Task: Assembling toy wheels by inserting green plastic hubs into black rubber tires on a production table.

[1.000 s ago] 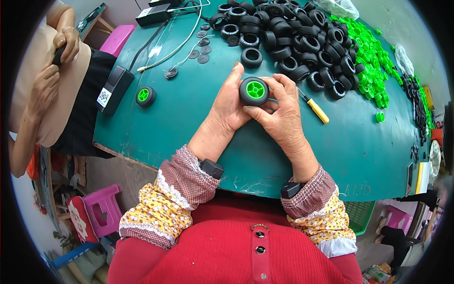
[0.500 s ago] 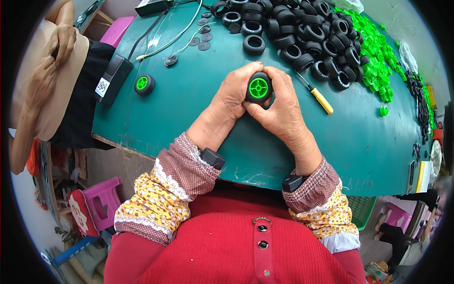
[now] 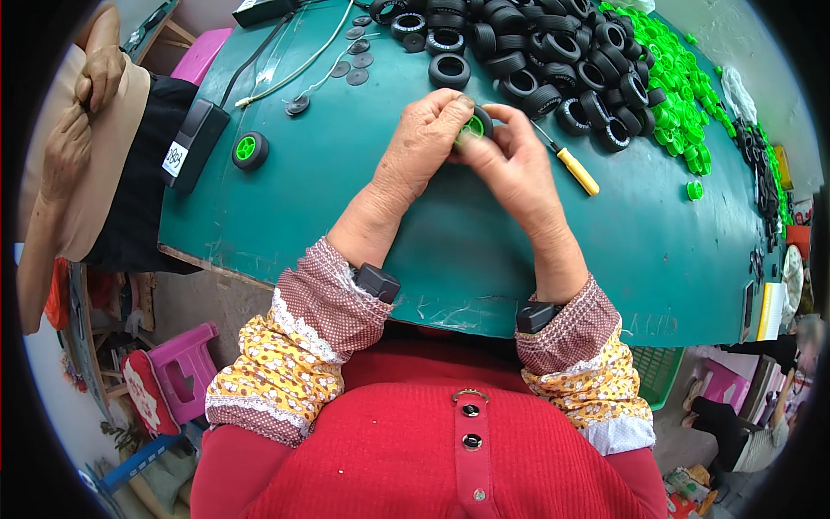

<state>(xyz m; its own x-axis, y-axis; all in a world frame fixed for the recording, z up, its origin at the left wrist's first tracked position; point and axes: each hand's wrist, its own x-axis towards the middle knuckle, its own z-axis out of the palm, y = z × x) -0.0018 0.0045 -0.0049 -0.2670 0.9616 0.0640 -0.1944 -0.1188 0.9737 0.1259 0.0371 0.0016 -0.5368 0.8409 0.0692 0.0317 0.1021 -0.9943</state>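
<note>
Beige cloth, left edge: a co-worker is beside the green table, hands together; you cannot tell what they hold.
Black box: it lies on the table's left side.
Loose wheel: just right of the box, its green hub sits inside a black tyre.
Left hand: your thumb and curled fingers pinch the left side of the held wheel, hiding part of it.
Held wheel: it is between your two hands, its green hub partly showing.
Hub and tyre fit: you seem to be pressing or checking the tyre around its hub.
Right hand: your blurred thumb crosses the hub's near side while your fingers bend around the far right, pinching the wheel.
Thumb pressure: the next move likely calls for a steady left hold and even pressure around the rim.
Screwdriver: yellow-handled, it lies just right of your right hand, untouched.
Tyre heap: far side, beyond the screwdriver.
Green hubs: piled far right, against the tyres.
</note>
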